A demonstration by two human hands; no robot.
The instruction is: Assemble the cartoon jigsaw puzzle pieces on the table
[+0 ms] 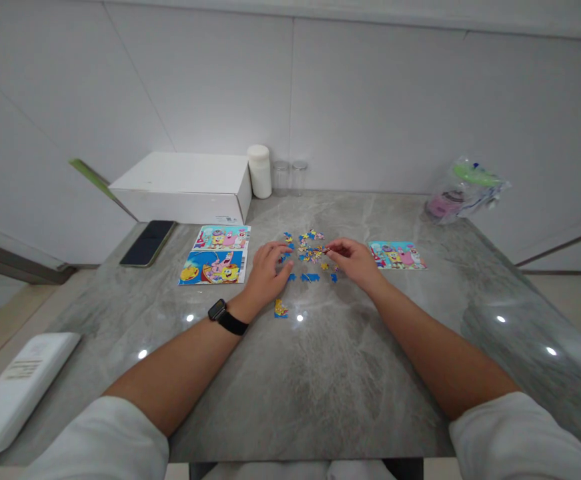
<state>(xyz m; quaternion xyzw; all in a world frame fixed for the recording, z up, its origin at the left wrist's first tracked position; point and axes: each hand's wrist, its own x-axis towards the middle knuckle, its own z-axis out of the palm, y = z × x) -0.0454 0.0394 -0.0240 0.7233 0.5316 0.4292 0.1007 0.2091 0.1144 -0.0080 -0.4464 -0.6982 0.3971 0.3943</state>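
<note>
Small jigsaw puzzle pieces (311, 254) lie in a loose pile between my two hands, mostly blue and yellow. My right hand (351, 257) pinches a puzzle piece (326, 251) at the pile's right side. Beside the pile on the left, my left hand (269, 272) rests with its fingers apart and curved near some blue pieces. Joined blue pieces (310, 278) lie just in front of the pile. Nearer to me is a small joined yellow and blue section (281, 309). A printed picture sheet (215, 267) lies left of my left hand, and a picture card (398, 255) right of my right hand.
At the back left stand a white box (180, 187), a white bottle (259, 172) and two clear jars (290, 179). A phone (148, 243) lies at left, with a white device (25, 387) nearer. A plastic bag with items (463, 190) sits at the back right.
</note>
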